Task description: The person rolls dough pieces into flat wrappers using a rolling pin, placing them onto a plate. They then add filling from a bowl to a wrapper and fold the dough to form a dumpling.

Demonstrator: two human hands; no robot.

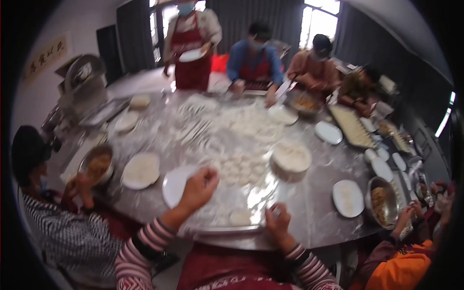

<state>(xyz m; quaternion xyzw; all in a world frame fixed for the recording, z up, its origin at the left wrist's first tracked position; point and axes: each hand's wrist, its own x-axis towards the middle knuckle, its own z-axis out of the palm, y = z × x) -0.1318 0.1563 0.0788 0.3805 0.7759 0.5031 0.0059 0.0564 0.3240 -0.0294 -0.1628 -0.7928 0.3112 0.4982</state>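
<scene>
My left hand (199,188) is raised over the right side of a white plate (175,186), its fingers curled together; whatever they may hold is hidden. Lower and to the right, my right hand (279,221) is closed near the table's front edge, and I cannot make out anything in it. Between the hands lies a flat round of dough (240,216) on floured metal. A long grey metal bar or edge (224,229) runs just in front of it, ending close to my right hand. Several small dough pieces (243,169) are grouped beyond.
A bowl of flour (291,157) stands right of the dough pieces. Bowls of filling (99,164) and white plates (348,198) sit on both sides. A tray of rowed pieces (352,126) is at the far right. Several people work around the metal table (309,203).
</scene>
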